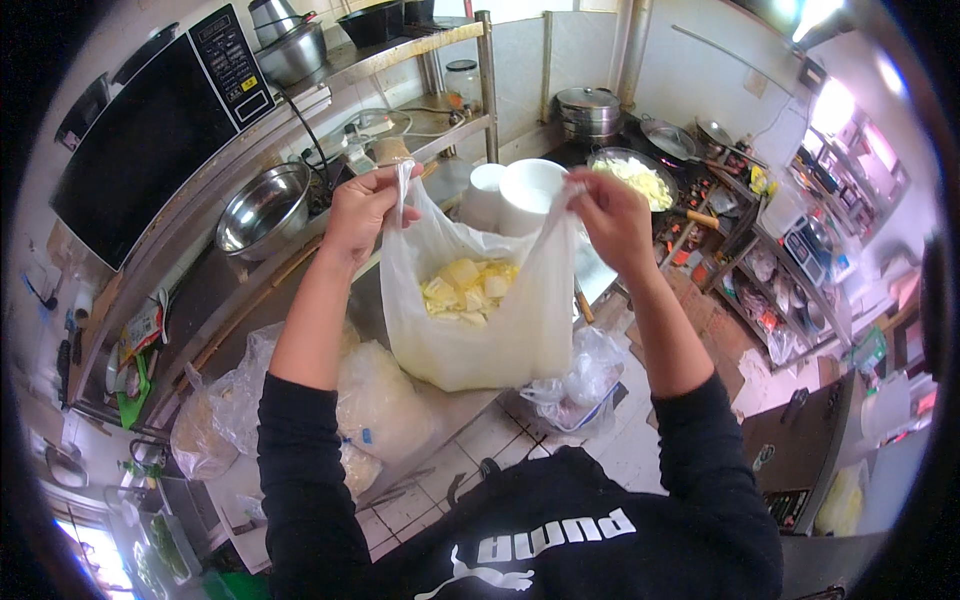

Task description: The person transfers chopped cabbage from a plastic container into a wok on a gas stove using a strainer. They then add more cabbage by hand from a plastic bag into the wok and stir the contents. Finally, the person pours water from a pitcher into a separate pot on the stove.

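Observation:
A translucent white plastic carrier bag [487,352] hangs between my hands with its mouth spread. Cut pieces of pale yellow cabbage [469,289] fill its lower part. My left hand [367,210] pinches one handle of the bag at the upper left. On the other side, my right hand [611,217] grips the opposite handle, its fingertips partly blurred. Behind the bag stand a white round tub [532,187] and a stack of smaller white containers [484,191]. The bag covers their lower parts.
Filled clear plastic bags [382,405] lie on the counter at left, below a steel bowl [264,210] and a microwave [161,127]. A pan of chopped cabbage [634,180] sits at the stove. A bagged bin [574,390] stands on the tiled floor. Metal shelves [795,292] rise at right.

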